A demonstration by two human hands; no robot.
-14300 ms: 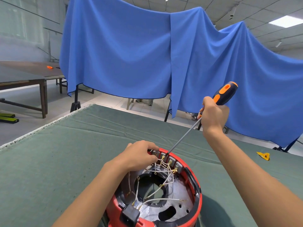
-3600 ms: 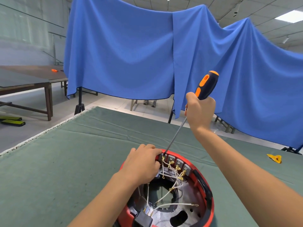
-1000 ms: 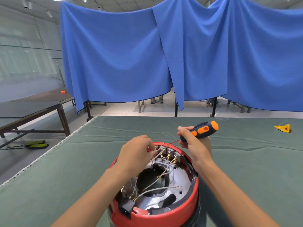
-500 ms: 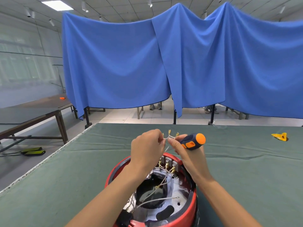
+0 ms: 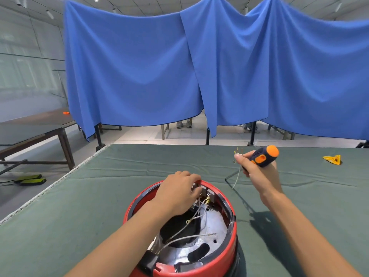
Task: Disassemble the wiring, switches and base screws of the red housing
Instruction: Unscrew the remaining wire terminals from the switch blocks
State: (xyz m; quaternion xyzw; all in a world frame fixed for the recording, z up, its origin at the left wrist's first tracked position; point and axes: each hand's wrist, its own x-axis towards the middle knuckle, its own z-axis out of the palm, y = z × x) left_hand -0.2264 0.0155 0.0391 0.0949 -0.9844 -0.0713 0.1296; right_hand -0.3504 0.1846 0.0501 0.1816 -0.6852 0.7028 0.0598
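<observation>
The red housing (image 5: 215,262) stands open side up on the green mat, near the front edge. White wires (image 5: 187,237) with brass lugs lie loose inside it. My left hand (image 5: 179,193) rests on the far rim, its fingertips at the row of switches (image 5: 207,193). My right hand (image 5: 257,172) is raised to the right of the housing. It grips the orange and black screwdriver (image 5: 263,155) and pinches a detached white wire (image 5: 237,170) that hangs down from it.
The green mat (image 5: 99,196) covers the table. A yellow piece (image 5: 332,159) lies at the far right. A dark side table (image 5: 36,128) stands to the left, with blue curtains (image 5: 199,66) behind.
My right hand has carried the freed wire and the screwdriver away to the right. My left hand has let go of that wire and dropped back to the switches on the rim.
</observation>
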